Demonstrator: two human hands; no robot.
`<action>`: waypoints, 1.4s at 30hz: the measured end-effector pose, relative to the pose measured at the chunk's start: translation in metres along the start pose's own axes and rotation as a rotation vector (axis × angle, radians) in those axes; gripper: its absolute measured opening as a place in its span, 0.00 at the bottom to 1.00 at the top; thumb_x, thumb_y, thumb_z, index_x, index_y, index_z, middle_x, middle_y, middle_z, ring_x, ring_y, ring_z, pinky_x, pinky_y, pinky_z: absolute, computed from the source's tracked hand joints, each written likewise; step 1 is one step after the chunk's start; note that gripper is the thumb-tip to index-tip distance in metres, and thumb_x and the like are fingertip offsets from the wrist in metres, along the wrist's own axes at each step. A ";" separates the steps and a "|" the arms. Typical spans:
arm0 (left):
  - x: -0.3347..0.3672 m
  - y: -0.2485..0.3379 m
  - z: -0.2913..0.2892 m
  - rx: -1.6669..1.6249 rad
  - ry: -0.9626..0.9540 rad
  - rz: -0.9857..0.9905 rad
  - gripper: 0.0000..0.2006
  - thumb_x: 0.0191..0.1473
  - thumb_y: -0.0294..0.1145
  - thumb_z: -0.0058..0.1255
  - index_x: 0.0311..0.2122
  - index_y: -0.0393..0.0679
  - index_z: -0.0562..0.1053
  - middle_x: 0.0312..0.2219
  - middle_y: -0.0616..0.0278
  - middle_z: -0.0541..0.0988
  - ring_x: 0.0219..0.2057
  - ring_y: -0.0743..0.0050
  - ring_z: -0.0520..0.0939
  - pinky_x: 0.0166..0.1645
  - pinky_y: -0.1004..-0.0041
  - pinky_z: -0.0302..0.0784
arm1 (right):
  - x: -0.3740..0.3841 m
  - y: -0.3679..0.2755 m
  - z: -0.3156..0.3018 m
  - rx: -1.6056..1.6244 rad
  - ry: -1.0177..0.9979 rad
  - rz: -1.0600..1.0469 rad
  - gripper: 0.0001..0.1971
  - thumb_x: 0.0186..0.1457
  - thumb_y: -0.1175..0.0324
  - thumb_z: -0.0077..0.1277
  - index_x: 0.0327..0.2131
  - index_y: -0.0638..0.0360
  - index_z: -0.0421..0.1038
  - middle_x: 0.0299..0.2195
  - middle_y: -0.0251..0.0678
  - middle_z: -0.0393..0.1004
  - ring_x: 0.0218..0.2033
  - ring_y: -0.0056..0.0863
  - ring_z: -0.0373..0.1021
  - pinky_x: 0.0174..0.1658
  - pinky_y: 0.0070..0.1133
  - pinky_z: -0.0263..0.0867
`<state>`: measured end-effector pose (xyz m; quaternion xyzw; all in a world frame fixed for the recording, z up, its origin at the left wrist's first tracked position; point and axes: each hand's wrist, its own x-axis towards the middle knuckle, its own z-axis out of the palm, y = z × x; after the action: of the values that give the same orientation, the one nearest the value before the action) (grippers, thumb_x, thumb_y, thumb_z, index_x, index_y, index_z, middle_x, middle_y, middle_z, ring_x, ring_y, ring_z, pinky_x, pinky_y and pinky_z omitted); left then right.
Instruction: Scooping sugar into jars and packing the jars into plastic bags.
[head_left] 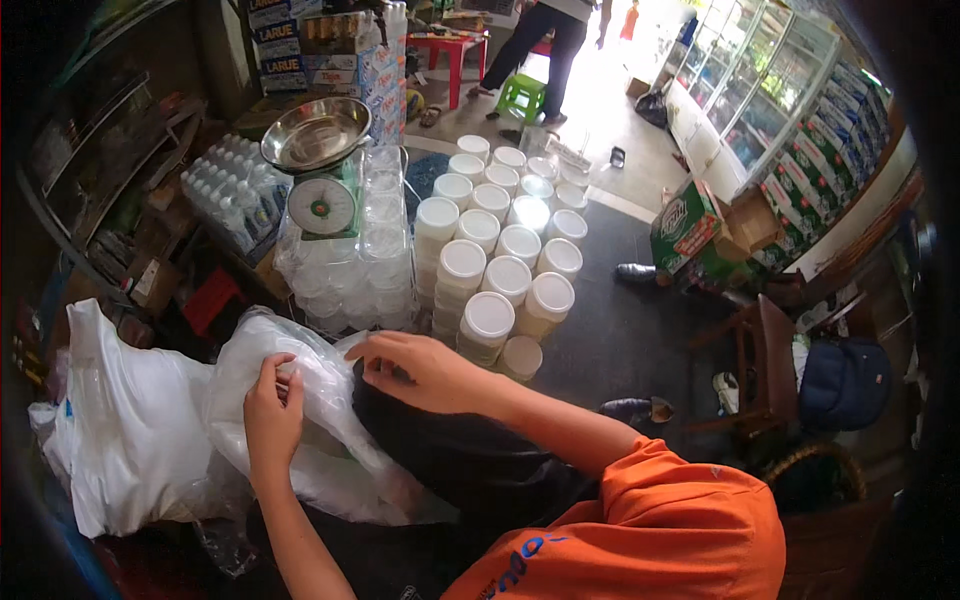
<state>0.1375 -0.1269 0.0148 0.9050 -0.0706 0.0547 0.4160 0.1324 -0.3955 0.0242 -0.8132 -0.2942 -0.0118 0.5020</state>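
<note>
A large clear plastic bag (310,350) lies crumpled over my lap, with whitish contents I cannot make out. My left hand (275,410) is raised over its left part, fingers loosely curled and apart. On the bag's right edge, next to my knee, is my right hand (420,372); its fingers are bent and spread, the fingertips close to the thin plastic. I see nothing held in either hand. Left of the clear bag stands a full white plastic sack (135,430). Beyond my right hand are stacked round tubs with white lids (489,316), in several rows on the floor.
A dial scale with a metal pan (322,205) rests on wrapped clear plastic containers (380,255). Packed bottles (235,190) stand left of it. To the right are a green carton (688,225), a wooden chair (765,350) and a dark backpack (845,385). A person (540,45) stands beside a green stool (522,97).
</note>
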 end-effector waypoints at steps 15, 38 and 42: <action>0.019 -0.002 0.000 -0.017 -0.015 0.066 0.14 0.65 0.32 0.56 0.54 0.46 0.77 0.27 0.57 0.81 0.25 0.64 0.82 0.34 0.66 0.78 | 0.172 0.155 -0.117 -0.214 0.136 0.291 0.55 0.47 0.45 0.75 0.69 0.64 0.55 0.60 0.58 0.69 0.59 0.46 0.71 0.59 0.37 0.71; 0.038 -0.005 0.001 -0.023 -0.016 0.037 0.15 0.63 0.30 0.57 0.55 0.48 0.76 0.26 0.59 0.82 0.23 0.63 0.83 0.32 0.63 0.77 | 0.294 0.224 -0.087 0.046 0.100 0.123 0.60 0.28 0.62 0.84 0.65 0.70 0.60 0.61 0.48 0.70 0.65 0.39 0.64 0.70 0.29 0.59; 0.039 -0.003 0.006 -0.039 0.020 0.058 0.15 0.64 0.31 0.56 0.55 0.48 0.76 0.26 0.59 0.81 0.22 0.63 0.82 0.32 0.64 0.77 | 0.263 0.195 -0.106 0.102 0.217 0.065 0.49 0.34 0.67 0.80 0.62 0.66 0.67 0.57 0.42 0.76 0.58 0.34 0.71 0.63 0.27 0.67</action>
<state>0.1763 -0.1329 0.0148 0.8936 -0.0939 0.0743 0.4327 0.4741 -0.4228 0.0013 -0.7897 -0.2117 -0.0686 0.5717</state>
